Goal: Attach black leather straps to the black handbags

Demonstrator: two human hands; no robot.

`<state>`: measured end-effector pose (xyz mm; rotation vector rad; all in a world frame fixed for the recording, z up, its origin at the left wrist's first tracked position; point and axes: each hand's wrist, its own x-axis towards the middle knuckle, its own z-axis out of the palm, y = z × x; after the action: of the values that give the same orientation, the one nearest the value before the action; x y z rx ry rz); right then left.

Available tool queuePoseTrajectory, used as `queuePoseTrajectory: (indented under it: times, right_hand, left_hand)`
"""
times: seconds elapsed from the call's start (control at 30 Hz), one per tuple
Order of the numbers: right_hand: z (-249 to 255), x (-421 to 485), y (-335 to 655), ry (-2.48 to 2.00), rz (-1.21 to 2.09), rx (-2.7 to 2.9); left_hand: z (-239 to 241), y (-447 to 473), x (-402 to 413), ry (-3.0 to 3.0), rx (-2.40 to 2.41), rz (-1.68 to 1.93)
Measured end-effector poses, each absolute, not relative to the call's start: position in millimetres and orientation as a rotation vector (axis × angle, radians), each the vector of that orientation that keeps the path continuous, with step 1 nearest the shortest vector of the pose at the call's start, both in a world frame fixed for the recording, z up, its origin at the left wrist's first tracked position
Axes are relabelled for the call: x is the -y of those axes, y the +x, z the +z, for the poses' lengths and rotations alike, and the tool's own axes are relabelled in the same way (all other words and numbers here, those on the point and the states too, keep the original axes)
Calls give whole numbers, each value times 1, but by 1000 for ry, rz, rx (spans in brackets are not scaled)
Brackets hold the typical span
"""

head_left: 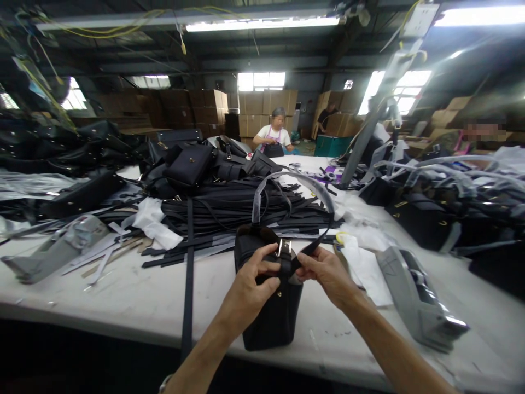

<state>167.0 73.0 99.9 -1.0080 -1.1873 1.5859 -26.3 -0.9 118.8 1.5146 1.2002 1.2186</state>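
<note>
A black handbag (270, 323) stands upright near the table's front edge, end-on to me. At its top is a metal buckle (284, 247) with a short black tab through it. My left hand (256, 279) is closed on the bag's buckle tab, fingers at its left side. Between the thumb and fingers of my right hand (324, 271) is a black strap (318, 241), held just right of the buckle. Above the bag arches its handle (295, 178), wrapped in clear plastic. The fingertips partly cover the tab.
Behind the bag lies a heap of black straps (238, 210). Black bags (191, 164) pile up at the left, more (426, 219) at the right. Grey tape dispensers (422, 298) (61, 246) stand on both sides. A co-worker (274, 134) sits across the table.
</note>
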Motion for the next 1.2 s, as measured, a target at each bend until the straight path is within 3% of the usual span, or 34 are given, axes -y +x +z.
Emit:
queuePoseTrajectory:
  times: [0.2,0.67,1.0,1.2]
  right_hand:
    - [109,-69,166,-916,1642,1223]
    - [177,-65,173,-828,1693,901]
    - [156,-53,171,-684,2020,920]
    - [153,-58,168,-803,1863,656]
  left_hand:
    - [126,-29,-1,1220,-939,1197]
    - [142,-12,8,1376,-984,1274]
    - [139,-12,12,1278,-852,1390]
    - [143,-12,13,1181,-757,1408]
